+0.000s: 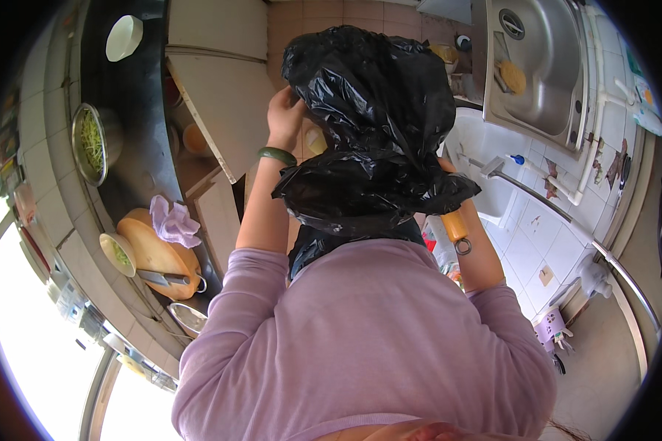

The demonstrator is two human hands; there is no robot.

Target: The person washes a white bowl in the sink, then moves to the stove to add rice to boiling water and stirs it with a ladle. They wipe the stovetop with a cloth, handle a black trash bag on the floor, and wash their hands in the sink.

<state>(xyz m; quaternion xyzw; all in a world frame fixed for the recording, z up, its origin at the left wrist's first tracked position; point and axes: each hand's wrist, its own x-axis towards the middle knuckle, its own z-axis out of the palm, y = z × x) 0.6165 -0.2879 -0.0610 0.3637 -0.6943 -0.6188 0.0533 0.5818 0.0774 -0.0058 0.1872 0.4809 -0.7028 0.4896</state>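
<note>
A large, crumpled black plastic bag (pixel 364 110) hangs spread out in front of my chest. At its left edge, my left hand (pixel 286 116) pinches the film, with a dark green bangle (pixel 277 155) around the wrist. Most of my right hand (pixel 447 165) is behind the bag's right side; only a small part shows, so its grip is hidden. An orange handle (pixel 455 226) with a metal ring at its end shows over my right forearm, just below the bag. What the handle belongs to is covered.
An open cabinet door (pixel 220 110) juts out at left. On the dark counter (pixel 127 165) are a metal bowl of green shreds (pixel 92 144), a cutting board (pixel 160 253) with a knife (pixel 163 278), and a purple cloth (pixel 174 220). A steel sink (pixel 549 82) is at upper right.
</note>
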